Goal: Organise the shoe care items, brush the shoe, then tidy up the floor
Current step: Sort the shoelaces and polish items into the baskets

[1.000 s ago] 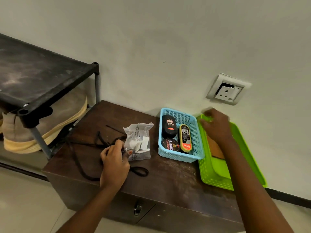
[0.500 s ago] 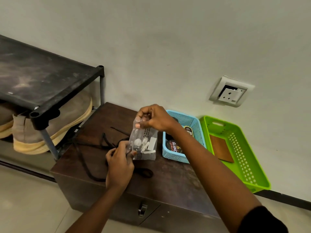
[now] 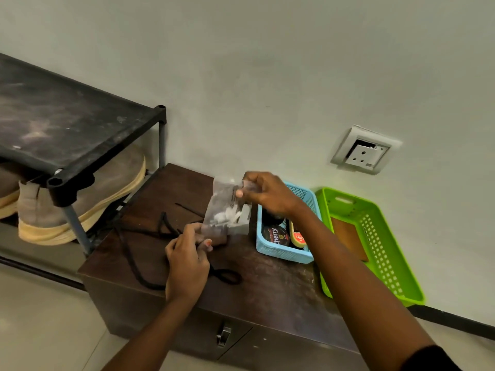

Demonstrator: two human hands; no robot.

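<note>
right hand: pinches the top edge of a clear plastic packet, lifted above the surface
left hand: pinches the packet's lower corner
packet: small white pieces inside, print unreadable
blue basket: tin reading "cherry"; yellow applicator's label illegible
black laces: loose on the surface
green tray: beside the basket

Wall socket above dark wooden cabinet

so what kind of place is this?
Probably a home shoe-storage corner. A black shoe rack holds tan shoes, and a blue basket of polish tins sits on a low wooden cabinet below a wall socket.
</note>
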